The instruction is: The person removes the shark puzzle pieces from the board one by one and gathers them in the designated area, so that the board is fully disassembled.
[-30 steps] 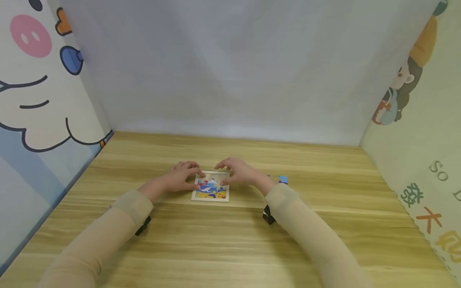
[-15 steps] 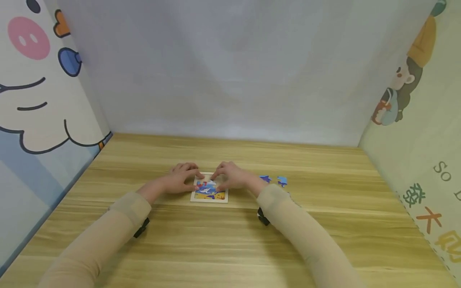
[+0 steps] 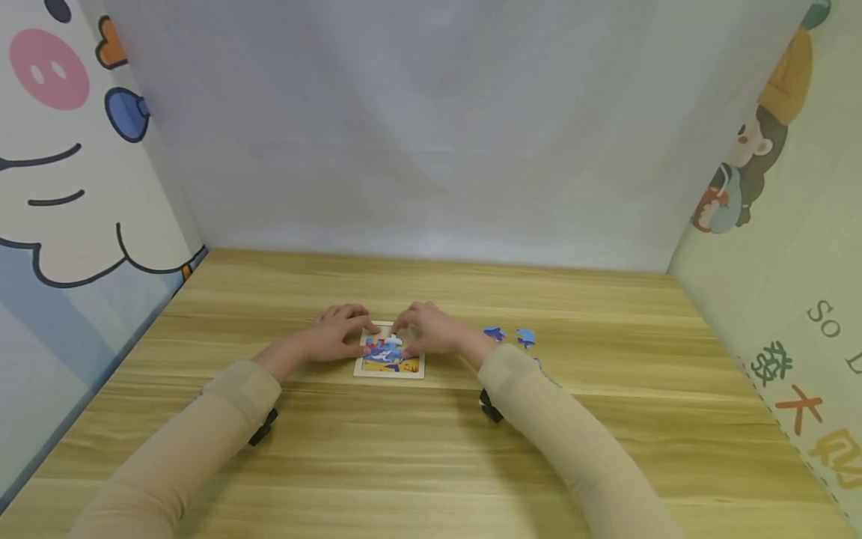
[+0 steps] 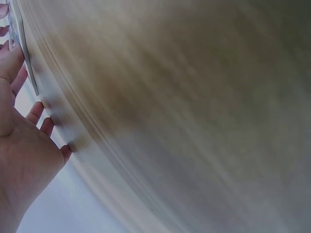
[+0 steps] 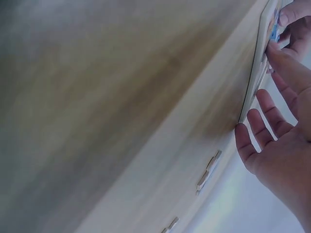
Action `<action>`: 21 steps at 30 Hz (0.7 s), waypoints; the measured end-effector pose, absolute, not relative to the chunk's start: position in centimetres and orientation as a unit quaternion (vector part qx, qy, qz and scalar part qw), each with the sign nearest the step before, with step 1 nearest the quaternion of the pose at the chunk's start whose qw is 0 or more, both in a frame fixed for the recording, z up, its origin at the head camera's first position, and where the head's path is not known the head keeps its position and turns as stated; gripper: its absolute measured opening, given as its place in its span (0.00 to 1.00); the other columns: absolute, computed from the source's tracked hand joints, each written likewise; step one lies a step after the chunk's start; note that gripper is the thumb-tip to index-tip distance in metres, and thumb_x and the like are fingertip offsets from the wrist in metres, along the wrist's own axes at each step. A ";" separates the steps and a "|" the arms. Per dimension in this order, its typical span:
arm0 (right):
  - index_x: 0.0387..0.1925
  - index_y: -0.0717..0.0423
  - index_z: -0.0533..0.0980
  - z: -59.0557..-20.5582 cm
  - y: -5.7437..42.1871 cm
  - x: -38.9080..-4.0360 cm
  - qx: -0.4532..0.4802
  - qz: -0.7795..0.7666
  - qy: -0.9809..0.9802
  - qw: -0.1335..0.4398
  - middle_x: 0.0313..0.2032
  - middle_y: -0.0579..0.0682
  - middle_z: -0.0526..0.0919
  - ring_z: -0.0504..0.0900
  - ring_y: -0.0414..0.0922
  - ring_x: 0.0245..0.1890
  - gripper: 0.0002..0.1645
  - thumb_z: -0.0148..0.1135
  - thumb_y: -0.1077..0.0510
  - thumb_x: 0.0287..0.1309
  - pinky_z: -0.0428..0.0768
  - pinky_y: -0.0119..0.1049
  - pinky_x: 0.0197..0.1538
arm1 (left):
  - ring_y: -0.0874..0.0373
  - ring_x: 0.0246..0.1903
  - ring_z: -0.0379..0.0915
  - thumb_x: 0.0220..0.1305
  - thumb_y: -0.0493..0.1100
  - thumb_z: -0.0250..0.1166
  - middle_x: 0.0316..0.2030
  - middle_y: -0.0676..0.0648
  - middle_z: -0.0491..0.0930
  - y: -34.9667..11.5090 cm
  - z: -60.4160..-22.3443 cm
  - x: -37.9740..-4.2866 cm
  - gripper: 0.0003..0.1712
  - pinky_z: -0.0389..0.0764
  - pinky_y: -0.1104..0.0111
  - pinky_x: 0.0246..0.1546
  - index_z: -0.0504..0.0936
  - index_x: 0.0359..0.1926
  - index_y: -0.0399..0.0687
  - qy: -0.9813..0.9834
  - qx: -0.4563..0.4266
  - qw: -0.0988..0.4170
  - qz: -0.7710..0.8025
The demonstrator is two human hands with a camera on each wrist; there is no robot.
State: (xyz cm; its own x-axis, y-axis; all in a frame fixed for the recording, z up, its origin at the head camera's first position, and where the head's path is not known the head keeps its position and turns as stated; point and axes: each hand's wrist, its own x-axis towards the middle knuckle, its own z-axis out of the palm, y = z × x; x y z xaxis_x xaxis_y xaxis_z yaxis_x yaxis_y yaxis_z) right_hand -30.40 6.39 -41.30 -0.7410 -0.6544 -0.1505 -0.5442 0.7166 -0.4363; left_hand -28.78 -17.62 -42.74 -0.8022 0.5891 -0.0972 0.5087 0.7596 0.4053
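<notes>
Flanking frame [image 3: 388,376] edges, left hand [image 3: 333,335], right hand [image 3: 434,331], tabletop [image 3: 377,457]

Soft light, dim, partly blurred wrist views

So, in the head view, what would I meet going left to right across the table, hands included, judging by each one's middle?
Left hand, framed puzzle, right hand, loose dark-blue piece, loose light-and-dark-blue piece.
</notes>
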 end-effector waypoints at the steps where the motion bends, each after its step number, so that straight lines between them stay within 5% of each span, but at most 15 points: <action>1: 0.52 0.45 0.76 -41.3 6.4 -30.4 -0.329 -0.187 0.914 0.147 0.55 0.48 0.73 0.67 0.48 0.56 0.26 0.71 0.51 0.50 0.66 0.44 0.61 | 0.33 0.66 0.44 0.65 0.54 0.59 0.68 0.38 0.54 -17.6 -42.7 -28.7 0.24 0.46 0.32 0.59 0.72 0.60 0.56 0.931 0.295 0.110 0.182; 21: 0.45 0.48 0.75 -41.2 6.4 -29.7 -0.293 -0.331 0.881 0.170 0.36 0.45 0.82 0.80 0.39 0.37 0.14 0.65 0.59 0.57 0.77 0.32 0.42 | 0.34 0.68 0.42 0.65 0.57 0.58 0.69 0.40 0.53 -17.7 -42.7 -28.6 0.24 0.45 0.33 0.60 0.72 0.60 0.59 0.932 0.290 0.118 0.186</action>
State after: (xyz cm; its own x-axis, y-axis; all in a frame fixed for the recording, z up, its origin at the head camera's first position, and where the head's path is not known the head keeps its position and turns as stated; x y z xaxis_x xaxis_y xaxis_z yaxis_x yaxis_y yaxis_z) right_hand -29.75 6.39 -41.24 -0.7709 -0.6283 -0.1050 -0.4031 0.6088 -0.6833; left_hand -28.56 -17.70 -42.67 -0.8046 0.5832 -0.1118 0.4958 0.7634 0.4141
